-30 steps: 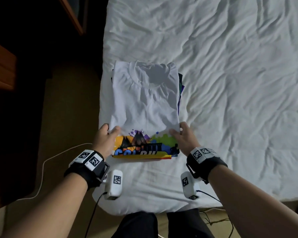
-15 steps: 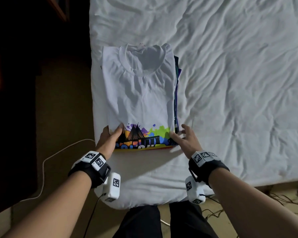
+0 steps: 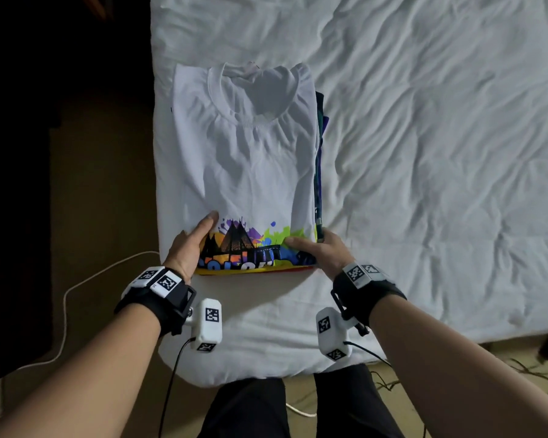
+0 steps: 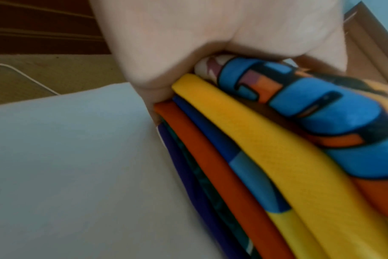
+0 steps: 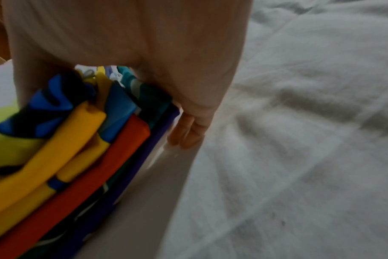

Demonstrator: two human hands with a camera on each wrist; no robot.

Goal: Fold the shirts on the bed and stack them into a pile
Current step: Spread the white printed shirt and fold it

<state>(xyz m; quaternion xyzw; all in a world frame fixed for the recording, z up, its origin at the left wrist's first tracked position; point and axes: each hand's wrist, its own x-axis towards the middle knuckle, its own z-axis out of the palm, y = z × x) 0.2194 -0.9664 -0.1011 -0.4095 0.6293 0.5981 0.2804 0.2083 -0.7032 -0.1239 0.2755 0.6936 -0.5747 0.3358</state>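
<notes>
A pile of folded shirts lies at the bed's near left corner, topped by a white shirt with a colourful print along its near edge. Yellow, blue, orange and purple folds show at the pile's near edge, also in the right wrist view. My left hand grips the near left corner, thumb lying on the white shirt. My right hand grips the near right corner, thumb on the print, its fingers down beside the pile against the sheet.
The wrinkled white bed sheet stretches away to the right and beyond the pile. A white cable lies on the brown floor left of the bed. Dark furniture stands at far left. Thin cables trail on the floor near my legs.
Both hands stay at the pile's near corners. My left thumb has slid further up onto the white shirt. The pile has hardly shifted on the bed.
</notes>
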